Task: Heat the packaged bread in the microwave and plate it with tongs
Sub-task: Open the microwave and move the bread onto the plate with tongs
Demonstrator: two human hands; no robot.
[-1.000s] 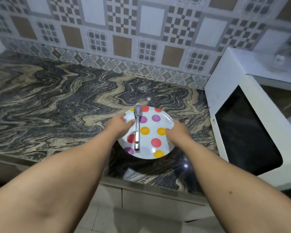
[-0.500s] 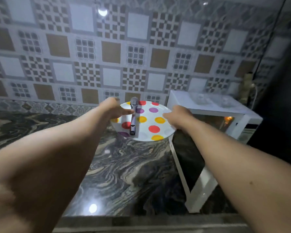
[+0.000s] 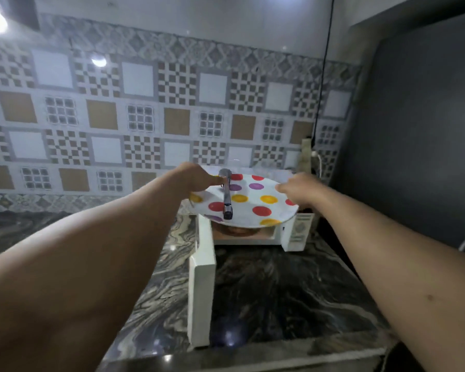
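**kitchen_lurker:** ok so where's everything at? Looks like both hands are on the plate [image 3: 253, 208]?

**toastfan22:** yep. The left hand [image 3: 196, 178] is pinching the plate's left rim, thumb on top right next to the tongs [image 3: 226, 196]. The right hand [image 3: 297, 187] is clamped on the right rim, fingers curled over the edge. The plate's held up in the air, tipped a bit toward the camera, in front of the microwave [image 3: 293, 232].

**kitchen_lurker:** and the tongs?

**toastfan22:** lying on the plate, left of center, long axis running away from the person: one end near the far rim, the other near the close rim. So they're way nearer the left hand, practically touching its thumb.

**kitchen_lurker:** bread?

**toastfan22:** the microwave door [image 3: 200, 291] is swung open to the left, and there's something brownish inside [image 3: 236, 230], right below the plate's near edge. It's mostly hidden, so I can't tell if it's the bread.

**kitchen_lurker:** next move?

**toastfan22:** my guess is the plate needs a landing spot near the opening, maybe on top of the microwave or on the counter [image 3: 279, 291]. Whoever grabs the tongs, the left hand's closest. With that tilt they could slide toward the person.
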